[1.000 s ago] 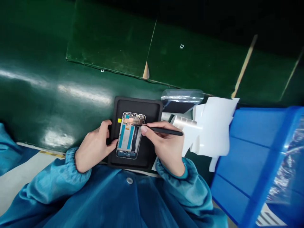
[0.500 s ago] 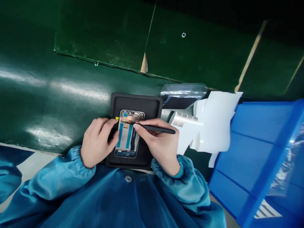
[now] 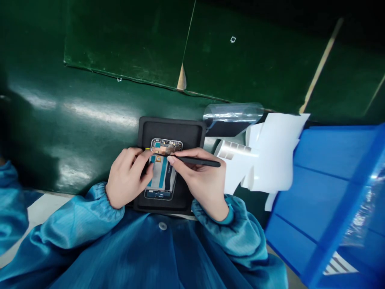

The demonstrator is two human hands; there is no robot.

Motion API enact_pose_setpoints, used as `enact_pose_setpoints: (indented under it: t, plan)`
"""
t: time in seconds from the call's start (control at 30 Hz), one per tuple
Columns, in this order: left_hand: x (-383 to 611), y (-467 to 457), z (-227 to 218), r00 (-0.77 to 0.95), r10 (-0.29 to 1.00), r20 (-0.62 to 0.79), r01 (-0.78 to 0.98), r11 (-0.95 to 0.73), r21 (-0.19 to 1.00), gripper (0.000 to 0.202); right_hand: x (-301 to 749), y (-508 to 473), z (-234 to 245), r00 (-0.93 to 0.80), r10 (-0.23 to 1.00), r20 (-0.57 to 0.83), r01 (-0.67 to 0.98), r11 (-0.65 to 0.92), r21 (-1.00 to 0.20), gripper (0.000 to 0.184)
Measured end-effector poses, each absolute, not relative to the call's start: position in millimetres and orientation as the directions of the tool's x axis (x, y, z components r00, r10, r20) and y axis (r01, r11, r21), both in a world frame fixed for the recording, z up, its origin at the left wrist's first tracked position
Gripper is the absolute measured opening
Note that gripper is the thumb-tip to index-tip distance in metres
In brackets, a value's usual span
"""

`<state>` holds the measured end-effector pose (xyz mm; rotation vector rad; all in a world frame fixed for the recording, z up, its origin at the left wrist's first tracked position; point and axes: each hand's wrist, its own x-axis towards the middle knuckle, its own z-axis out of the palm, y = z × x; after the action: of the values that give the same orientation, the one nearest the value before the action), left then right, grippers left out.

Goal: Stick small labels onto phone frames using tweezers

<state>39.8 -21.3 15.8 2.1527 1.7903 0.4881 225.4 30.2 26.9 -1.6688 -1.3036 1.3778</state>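
An opened smartphone [image 3: 164, 182] lies face down in a black tray [image 3: 192, 125], its circuit board and blue-green strips bare. My right hand [image 3: 206, 178] is closed round black tweezers [image 3: 201, 161], held nearly level. Their thin tip lies across the phone just below the circuit board [image 3: 165, 149]. What the tip touches is too small to make out. My left hand [image 3: 128, 176] is closed at the phone's left edge, the index fingertip on its upper left corner and the thumb lower on the side. A small yellow tab [image 3: 147, 149] shows beside that index finger.
Right of the tray lie clear plastic film [image 3: 231, 112] and curled white sheets [image 3: 270, 156]. A blue bin [image 3: 315, 180] stands farther right, with clear plastic [image 3: 359, 222] in it. Raised green panels [image 3: 135, 44] cross the back. Another person's sleeve [image 3: 12, 208] is at far left.
My left hand has shifted slightly right, its index fingertip now over the phone's upper corner. The tweezers have barely moved. At far left, the other person's sleeve has moved up, with a dark shadow on the table.
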Motion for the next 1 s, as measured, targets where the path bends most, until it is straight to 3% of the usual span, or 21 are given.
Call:
enact_pose_setpoints:
  t: [0.5,0.77,1.0]
  plan:
    - [39,-22,15,0.167,0.984,0.057,0.887,-0.176,0.426,0.028,224,31,25,-0.006,0.936,-0.353,0.326,-0.332,-0.885,0.012]
    - [39,-25,19,0.275,0.954,0.121,0.897,-0.300,0.324,0.037,225,30,24,-0.020,0.937,-0.349,0.314,-0.326,-0.892,0.012]
    - [39,-32,18,0.341,0.940,0.032,0.913,-0.339,0.227,0.048,235,29,30,0.030,0.955,-0.294,0.335,-0.286,-0.898,0.013]
